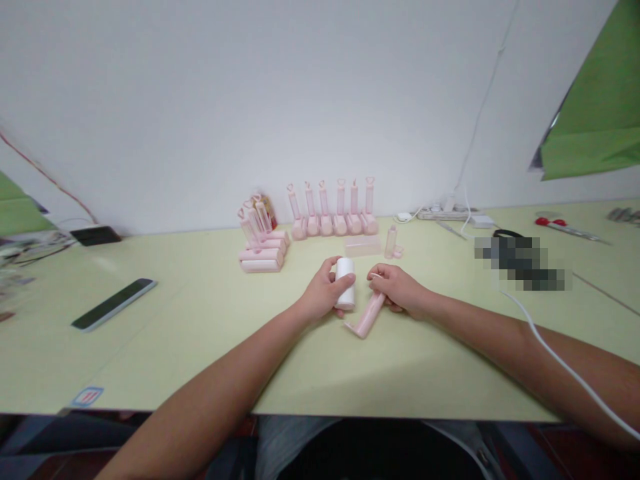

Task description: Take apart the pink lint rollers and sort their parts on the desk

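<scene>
My left hand [327, 293] is closed around a white roll [345, 283], which looks like a lint roller's roll and stands nearly upright in the grip. Just to the right, my right hand [397, 288] pinches the upper end of a pink plastic roller holder [370, 317]. The holder slants down to the left, with a bent flap at its lower end. A gap separates it from the white roll. Beyond my hands lie a translucent pink cover [363, 246] and a small pink handle [391, 241] standing upright with a little pink piece [398, 252] beside it.
Several pink lint rollers with upright handles [341, 223] stand in a row by the wall; others [263, 257] lie stacked left of them. A phone [115, 305] lies at left. Right are a power strip [447, 213], red-handled scissors [565, 228] and a white cable [545, 343] crossing my forearm.
</scene>
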`<state>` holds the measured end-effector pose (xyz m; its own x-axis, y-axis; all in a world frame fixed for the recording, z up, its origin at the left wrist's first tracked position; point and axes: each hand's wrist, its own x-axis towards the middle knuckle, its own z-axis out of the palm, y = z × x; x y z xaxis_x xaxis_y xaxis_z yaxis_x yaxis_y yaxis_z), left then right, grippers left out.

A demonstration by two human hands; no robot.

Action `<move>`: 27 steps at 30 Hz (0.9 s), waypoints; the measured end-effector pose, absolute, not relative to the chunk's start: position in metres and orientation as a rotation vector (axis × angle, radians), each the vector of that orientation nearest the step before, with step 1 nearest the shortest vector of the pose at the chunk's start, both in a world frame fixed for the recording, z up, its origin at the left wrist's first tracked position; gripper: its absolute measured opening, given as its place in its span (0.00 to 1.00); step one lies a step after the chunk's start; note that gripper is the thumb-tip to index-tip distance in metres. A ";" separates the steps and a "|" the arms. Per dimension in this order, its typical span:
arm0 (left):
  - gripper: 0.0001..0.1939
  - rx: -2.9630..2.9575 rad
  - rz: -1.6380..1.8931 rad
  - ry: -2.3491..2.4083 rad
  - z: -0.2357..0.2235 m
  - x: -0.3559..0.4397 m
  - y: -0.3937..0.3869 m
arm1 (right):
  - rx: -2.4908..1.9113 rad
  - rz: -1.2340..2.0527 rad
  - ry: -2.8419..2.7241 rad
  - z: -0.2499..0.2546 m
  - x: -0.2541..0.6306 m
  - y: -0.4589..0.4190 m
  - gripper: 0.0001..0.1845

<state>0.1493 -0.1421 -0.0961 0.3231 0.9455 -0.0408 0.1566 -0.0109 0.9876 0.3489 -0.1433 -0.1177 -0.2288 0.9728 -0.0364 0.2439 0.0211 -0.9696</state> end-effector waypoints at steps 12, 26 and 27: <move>0.36 1.417 0.791 0.940 -0.094 0.154 -0.151 | -1.161 1.567 -1.340 -0.111 0.347 -0.148 0.16; 0.37 1.595 0.715 0.859 -0.090 0.146 -0.149 | -1.012 1.784 -1.217 -0.112 0.348 -0.148 0.17; 0.37 1.657 0.725 0.864 -0.087 0.143 -0.149 | -0.974 1.825 -1.199 -0.111 0.349 -0.148 0.16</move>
